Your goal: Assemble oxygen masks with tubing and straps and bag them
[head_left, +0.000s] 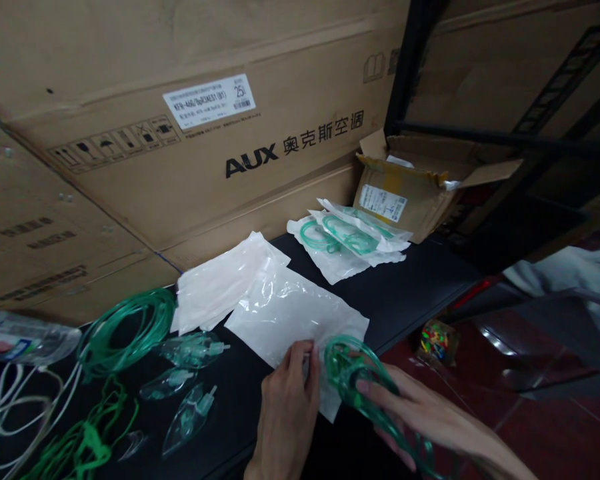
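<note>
"Hands?"

"The left hand [290,407] pinches a flat white plastic pouch [290,307]; the right hand [400,400] grips coiled translucent green tubing [336,370] against its near corner."

"Around them?"

"Smooth black surface [400,290] beneath; big brown cardboard box [205,187] beyond; red tiled floor [510,413] rightward."

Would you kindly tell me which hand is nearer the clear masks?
Left: the left hand is right of the clear masks, gripping the white pouch; the right hand is farther right, holding green tubing.

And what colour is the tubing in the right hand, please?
The coiled tubing in the right hand is translucent green, best seen in the head view.
</note>
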`<state>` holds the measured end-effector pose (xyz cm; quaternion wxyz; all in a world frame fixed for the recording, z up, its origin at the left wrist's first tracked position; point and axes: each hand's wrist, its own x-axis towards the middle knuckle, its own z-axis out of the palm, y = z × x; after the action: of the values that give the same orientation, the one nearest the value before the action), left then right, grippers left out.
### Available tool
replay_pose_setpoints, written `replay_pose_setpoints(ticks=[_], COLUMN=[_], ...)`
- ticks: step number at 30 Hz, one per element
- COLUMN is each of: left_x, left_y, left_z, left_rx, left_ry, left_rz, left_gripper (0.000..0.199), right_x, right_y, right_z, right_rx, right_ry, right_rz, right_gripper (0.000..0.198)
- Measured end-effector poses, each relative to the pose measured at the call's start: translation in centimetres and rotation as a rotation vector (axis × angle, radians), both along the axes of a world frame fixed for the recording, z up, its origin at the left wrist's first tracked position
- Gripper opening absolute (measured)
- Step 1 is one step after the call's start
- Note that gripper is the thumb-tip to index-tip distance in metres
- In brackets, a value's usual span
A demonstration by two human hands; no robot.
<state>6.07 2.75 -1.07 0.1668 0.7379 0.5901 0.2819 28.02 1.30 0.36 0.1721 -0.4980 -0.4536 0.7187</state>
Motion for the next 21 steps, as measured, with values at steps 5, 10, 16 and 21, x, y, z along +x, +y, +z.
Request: replay_pose_setpoints(ticks=[5, 10, 16, 21], left_x=[0.1, 0.7, 0.6, 0.4], left_y=[-0.4, -0.9, -1.2, -1.0], left_z=[1.0, 1.1, 0.1, 0.5], left_rx=[0.15, 0.374, 0.37, 0.32], left_ry=[-0.048, -0.027, 0.054, 0.034], left_rz=[-0.005, -0.103, -0.21, -0.187], left_gripper=[0.012, 0.012, 0.009, 0.014], right_x=[-0.8, -2.1, -3.0, -2.2], right_y=[-0.5, -0.3, -0.1, -0.7], right_z=[-0.3, -0.3, -0.2, 0.3], right_rx=[-0.053, -0.037, 0.017, 0.052], right_ry=[-0.036, 0.009, -0.017, -0.01], right_rz=[-0.098, -0.153, -0.147, -0.077], right_gripper=[0.073, 0.078, 0.082, 0.071])
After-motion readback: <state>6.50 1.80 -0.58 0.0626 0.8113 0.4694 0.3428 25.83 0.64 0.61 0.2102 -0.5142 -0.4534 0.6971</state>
